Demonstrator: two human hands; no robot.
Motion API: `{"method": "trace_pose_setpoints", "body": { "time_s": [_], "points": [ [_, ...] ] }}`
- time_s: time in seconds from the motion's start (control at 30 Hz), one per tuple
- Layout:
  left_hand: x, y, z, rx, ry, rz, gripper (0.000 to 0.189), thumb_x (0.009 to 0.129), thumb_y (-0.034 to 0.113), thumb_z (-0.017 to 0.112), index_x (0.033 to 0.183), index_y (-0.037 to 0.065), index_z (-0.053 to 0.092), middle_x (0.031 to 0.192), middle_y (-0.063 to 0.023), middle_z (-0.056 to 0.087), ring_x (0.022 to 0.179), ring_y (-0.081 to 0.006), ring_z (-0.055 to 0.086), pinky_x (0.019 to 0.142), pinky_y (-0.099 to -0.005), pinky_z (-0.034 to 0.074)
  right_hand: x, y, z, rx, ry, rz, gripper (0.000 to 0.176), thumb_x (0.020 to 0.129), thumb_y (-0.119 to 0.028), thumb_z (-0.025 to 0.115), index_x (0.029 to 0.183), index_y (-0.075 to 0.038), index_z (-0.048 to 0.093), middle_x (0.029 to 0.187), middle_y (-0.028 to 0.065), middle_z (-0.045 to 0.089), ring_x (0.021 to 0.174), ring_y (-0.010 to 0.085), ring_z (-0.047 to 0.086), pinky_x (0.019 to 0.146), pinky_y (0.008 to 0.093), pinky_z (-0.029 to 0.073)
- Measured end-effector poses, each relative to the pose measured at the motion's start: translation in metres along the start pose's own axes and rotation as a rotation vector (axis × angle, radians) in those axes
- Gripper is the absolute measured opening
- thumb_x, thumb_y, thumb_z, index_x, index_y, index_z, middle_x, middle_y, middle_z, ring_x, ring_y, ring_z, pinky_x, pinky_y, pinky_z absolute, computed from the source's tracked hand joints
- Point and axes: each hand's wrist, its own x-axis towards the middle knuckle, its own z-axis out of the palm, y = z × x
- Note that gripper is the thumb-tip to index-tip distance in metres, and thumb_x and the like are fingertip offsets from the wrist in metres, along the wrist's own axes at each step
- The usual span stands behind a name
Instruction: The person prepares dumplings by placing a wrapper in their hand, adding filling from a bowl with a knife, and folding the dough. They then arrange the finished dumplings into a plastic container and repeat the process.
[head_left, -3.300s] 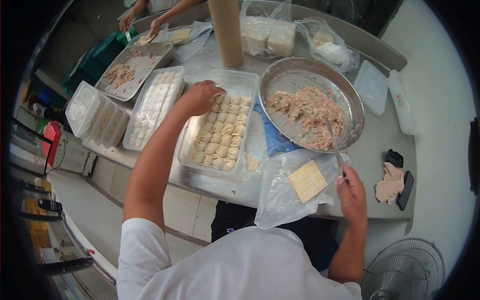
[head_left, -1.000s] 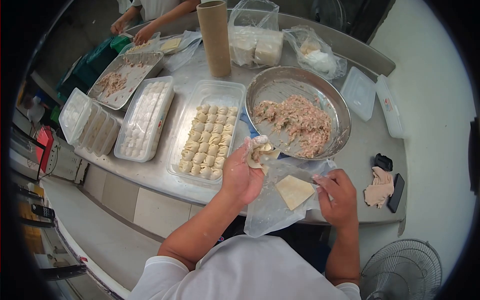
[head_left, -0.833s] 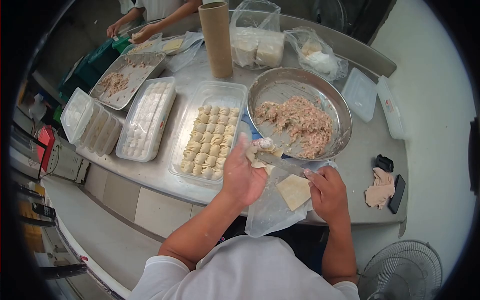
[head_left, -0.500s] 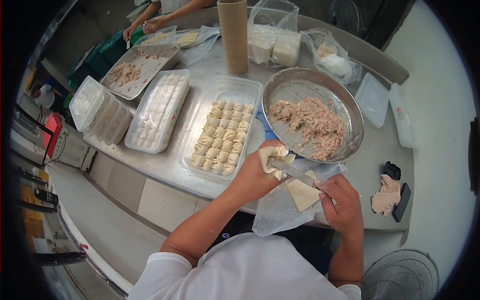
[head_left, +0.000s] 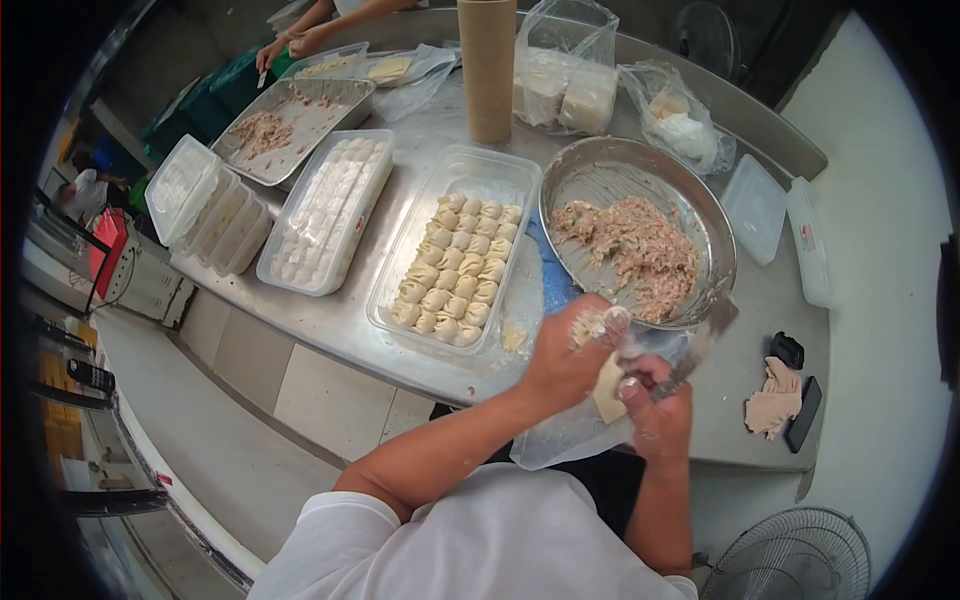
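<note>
My left hand (head_left: 568,352), floury at the fingertips, is closed around a pale dumpling (head_left: 588,327) that the fingers mostly hide. Close beside it, my right hand (head_left: 662,415) grips a metal spatula (head_left: 703,347), its blurred blade tilted up toward the round pan. Beneath both hands, square dough wrappers (head_left: 608,392) lie on a clear plastic sheet (head_left: 560,440) at the table's front edge. The round metal pan (head_left: 727,225) just beyond holds pink minced filling (head_left: 640,250). To the left, a clear plastic tub (head_left: 530,190) contains rows of folded dumplings (head_left: 455,265).
Left of the tub stand a lidded container (head_left: 330,215), stacked boxes (head_left: 210,215) and a rectangular filling tray (head_left: 300,135). A brown cardboard tube (head_left: 487,75) stands upright behind. At right lie lids (head_left: 755,210), a cloth (head_left: 773,400) and a phone (head_left: 803,412). Another person's hands (head_left: 290,45) work at the far left.
The spatula has come out of the wrapper in my left hand and swung up to the right. My left fingers have closed over that wrapper, and both hands are closer together.
</note>
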Motion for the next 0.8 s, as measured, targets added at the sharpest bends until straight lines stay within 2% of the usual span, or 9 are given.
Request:
{"method": "trace_pose_setpoints", "body": {
  "time_s": [0.03, 0.07, 0.13, 0.17, 0.27, 0.4, 0.53, 0.6, 0.8],
  "points": [
    [-0.005, 0.009, 0.012, -0.518, -0.098, -0.282, 0.028, 0.101, 0.022, 0.058, 0.115, -0.002, 0.059, 0.094, -0.0096, 0.068, 0.083, -0.0174, 0.064, 0.078, -0.0332, 0.052, 0.002, -0.004, 0.012, 0.282, -0.016, 0.065, 0.023, 0.089, -0.017, 0.072, 0.105, -0.002, 0.064, 0.082, -0.0010, 0.057, 0.064, 0.0060, 0.050, 0.055, 0.0228, 0.040],
    [-0.005, 0.009, 0.012, -0.518, -0.099, -0.284, 0.028, 0.101, 0.022, 0.058, 0.115, -0.002, 0.059, 0.094, -0.0096, 0.068, 0.083, -0.0174, 0.064, 0.078, -0.0332, 0.052, 0.004, -0.007, 0.022, 0.563, -0.032, 0.130, 0.027, 0.091, -0.020, 0.072, 0.110, -0.003, 0.062, 0.084, -0.0013, 0.058, 0.063, 0.0050, 0.050, 0.054, 0.0212, 0.038],
    [-0.006, 0.004, 0.009, -0.073, -0.202, -0.134, 0.033, 0.105, 0.024, 0.051, 0.129, 0.001, 0.055, 0.107, -0.0116, 0.064, 0.092, -0.0177, 0.068, 0.086, -0.0340, 0.054, 0.009, -0.004, 0.030, 0.657, -0.007, 0.124, 0.037, 0.092, -0.024, 0.071, 0.118, -0.002, 0.057, 0.082, -0.0013, 0.057, 0.059, 0.0037, 0.046, 0.050, 0.0195, 0.034],
    [0.001, -0.010, 0.001, 0.257, -0.214, 0.272, 0.035, 0.099, 0.015, 0.059, 0.133, 0.004, 0.056, 0.117, -0.0146, 0.062, 0.097, -0.0246, 0.069, 0.090, -0.0354, 0.053, 0.012, -0.003, 0.029, 0.719, 0.042, 0.160, 0.037, 0.092, -0.025, 0.071, 0.118, -0.002, 0.056, 0.080, -0.0010, 0.056, 0.056, 0.0036, 0.044, 0.048, 0.0195, 0.033],
    [0.008, 0.011, -0.016, 0.524, -0.374, 0.570, 0.036, 0.091, 0.007, 0.067, 0.127, 0.007, 0.063, 0.121, -0.0158, 0.061, 0.104, -0.0310, 0.067, 0.091, -0.0373, 0.053, 0.016, 0.000, 0.019, 0.806, 0.086, 0.195, 0.037, 0.092, -0.024, 0.071, 0.118, -0.001, 0.056, 0.077, -0.0014, 0.053, 0.052, 0.0035, 0.040, 0.045, 0.0197, 0.032],
    [0.030, 0.016, -0.046, 0.559, -0.555, 0.593, 0.038, 0.083, 0.006, 0.075, 0.120, 0.011, 0.068, 0.116, -0.0119, 0.064, 0.106, -0.0310, 0.065, 0.090, -0.0379, 0.054, 0.013, 0.004, 0.012, 0.789, -0.047, 0.193, 0.036, 0.092, -0.020, 0.070, 0.119, -0.001, 0.056, 0.081, 0.0009, 0.059, 0.050, 0.0036, 0.038, 0.044, 0.0194, 0.031],
    [0.103, 0.023, -0.100, 0.979, -0.484, 0.216, 0.027, 0.079, 0.009, 0.076, 0.106, 0.011, 0.073, 0.105, -0.0107, 0.068, 0.100, -0.0291, 0.066, 0.087, -0.0379, 0.054, 0.009, 0.002, 0.004, 0.622, -0.040, 0.175, 0.034, 0.091, -0.016, 0.070, 0.118, 0.000, 0.058, 0.088, 0.0059, 0.066, 0.051, 0.0034, 0.039, 0.045, 0.0196, 0.032],
    [0.149, 0.013, -0.140, 1.180, -0.322, 0.269, 0.020, 0.081, 0.011, 0.072, 0.100, 0.006, 0.073, 0.108, -0.0150, 0.067, 0.100, -0.0333, 0.065, 0.088, -0.0400, 0.053, 0.002, 0.011, -0.009, 0.511, 0.022, 0.153, 0.029, 0.090, -0.013, 0.070, 0.114, 0.000, 0.061, 0.092, 0.0104, 0.069, 0.053, 0.0033, 0.042, 0.045, 0.0197, 0.032],
    [0.195, -0.002, -0.168, 1.194, -0.390, -0.002, 0.029, 0.081, 0.008, 0.072, 0.109, 0.007, 0.071, 0.106, -0.0160, 0.069, 0.100, -0.0316, 0.066, 0.090, -0.0387, 0.051, -0.013, 0.021, -0.030, 0.338, 0.109, 0.188, 0.024, 0.091, -0.014, 0.067, 0.110, 0.000, 0.061, 0.089, 0.0103, 0.066, 0.049, 0.0036, 0.039, 0.043, 0.0197, 0.031]
  ]
}}
